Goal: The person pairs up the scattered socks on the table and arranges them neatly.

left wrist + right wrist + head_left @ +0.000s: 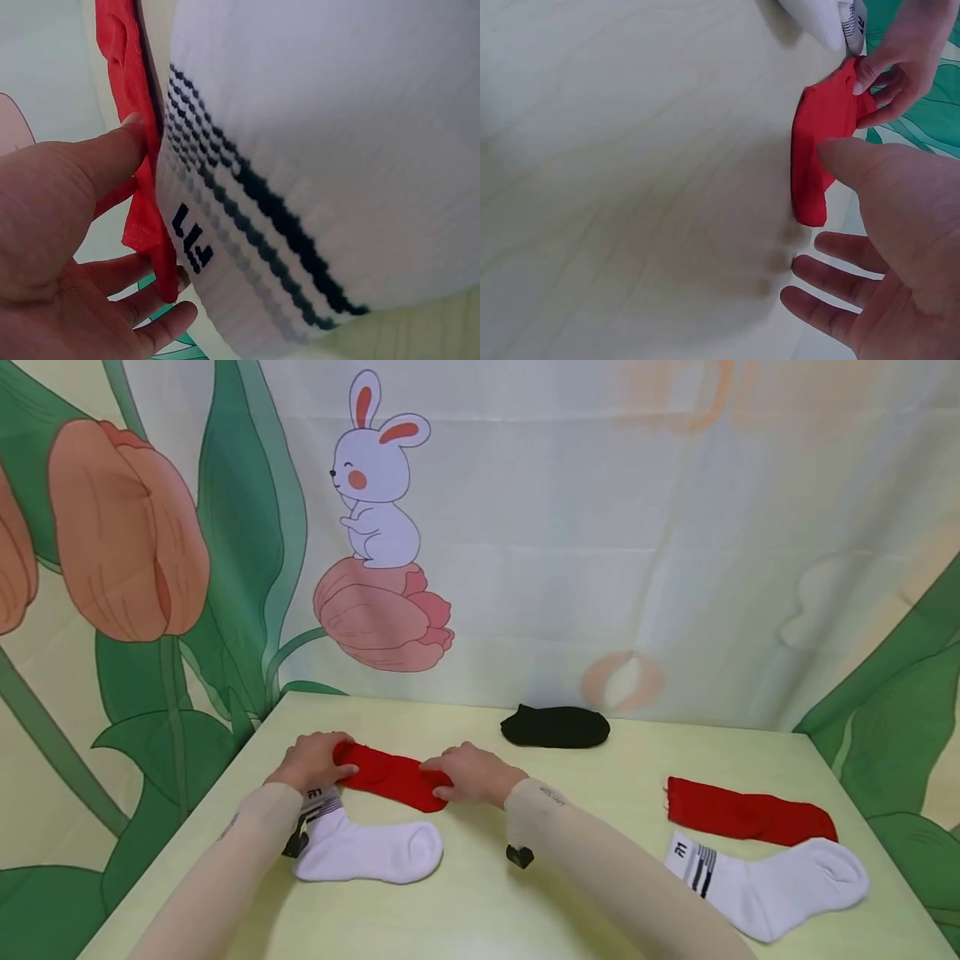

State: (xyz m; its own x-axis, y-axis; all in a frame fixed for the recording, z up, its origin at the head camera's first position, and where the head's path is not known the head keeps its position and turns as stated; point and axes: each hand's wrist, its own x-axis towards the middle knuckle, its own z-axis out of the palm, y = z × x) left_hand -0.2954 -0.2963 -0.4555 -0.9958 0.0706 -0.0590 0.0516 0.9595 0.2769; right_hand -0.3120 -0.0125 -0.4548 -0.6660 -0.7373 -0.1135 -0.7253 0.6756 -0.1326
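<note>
A red sock (pixel 386 777) lies stretched between both hands on the left half of the table. My left hand (pixel 315 762) pinches its cuff end; in the left wrist view the thumb (pixel 124 150) is on the near face and fingers reach behind the cloth. At the other end, my right hand (pixel 480 774) holds the toe part between thumb and forefinger, while its other fingers extend beside the cloth in the right wrist view. Just in front of the red sock is a white sock (pixel 367 852) with dark stripes, its cuff partly under my left wrist.
A black sock (pixel 557 727) lies near the table's back edge. On the right are a second red sock (pixel 750 812) and a second striped white sock (pixel 787 885), partly hidden by my right sleeve. A printed curtain (pixel 525 527) hangs behind the table (pixel 585 827).
</note>
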